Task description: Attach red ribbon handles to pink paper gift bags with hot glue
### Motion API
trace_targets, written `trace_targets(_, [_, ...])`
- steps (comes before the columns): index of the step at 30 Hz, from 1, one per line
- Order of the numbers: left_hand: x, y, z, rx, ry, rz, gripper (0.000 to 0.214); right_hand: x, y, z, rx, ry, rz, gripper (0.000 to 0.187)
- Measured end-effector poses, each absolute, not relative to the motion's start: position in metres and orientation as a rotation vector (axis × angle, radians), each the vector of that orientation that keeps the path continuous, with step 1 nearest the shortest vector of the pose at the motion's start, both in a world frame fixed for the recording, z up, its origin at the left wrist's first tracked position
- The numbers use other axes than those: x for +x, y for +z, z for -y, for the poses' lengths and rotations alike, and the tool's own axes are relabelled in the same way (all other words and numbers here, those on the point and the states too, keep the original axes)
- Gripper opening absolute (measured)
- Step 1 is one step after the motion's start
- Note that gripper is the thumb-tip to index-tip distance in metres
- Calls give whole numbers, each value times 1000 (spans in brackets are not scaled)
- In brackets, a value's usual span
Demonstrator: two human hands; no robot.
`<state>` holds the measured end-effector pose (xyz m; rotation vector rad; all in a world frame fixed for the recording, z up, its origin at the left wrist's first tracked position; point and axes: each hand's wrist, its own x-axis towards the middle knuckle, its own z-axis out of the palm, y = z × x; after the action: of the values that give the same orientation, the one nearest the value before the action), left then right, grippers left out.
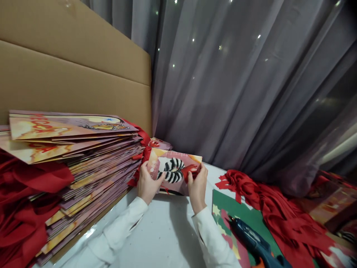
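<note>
My left hand and my right hand hold a flat printed paper bag or card between them, tilted up above the white table. Its face shows a black-and-white striped picture on pink and yellow, with something red by the right thumb. My left thumb lies on the lower left of the face, and the right fingers grip the right edge. To the left rises a tall stack of similar folded printed pieces, with red ribbon hanging from it.
A cardboard panel stands behind the stack, and a grey curtain hangs at the back. On the right lie a dark glue gun, a green sheet with star shapes, and a long heap of red ribbons. The white table spreads below my hands.
</note>
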<state>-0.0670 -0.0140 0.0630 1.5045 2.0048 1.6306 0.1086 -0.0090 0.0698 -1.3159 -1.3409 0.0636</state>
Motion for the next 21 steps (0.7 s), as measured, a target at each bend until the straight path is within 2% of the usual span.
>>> trace_targets(5, [-68,56,11,1480,1633,-2012,74,113,69,9,-1332,45,1250,39])
trace_targets(9, [-71,52,7,1503,1629,-2018,72,129,75,2,-1294,226,1238,28])
trace_targets(11, [-74,52,5,1502,1622,-2040,70,140,84,-2,-1228,438,1252,31])
trace_targets(14, [-77,53,3,1469,1636,-2054,69,157,102,-3,-1081,904,1252,48])
trace_targets(18, [-77,50,0,1460,1694,-1931,70,169,121,10,-935,1400,1294,45])
trace_targets(21, [-75,48,-1,1460,1724,-1728,70,167,121,21,-815,1598,1368,48])
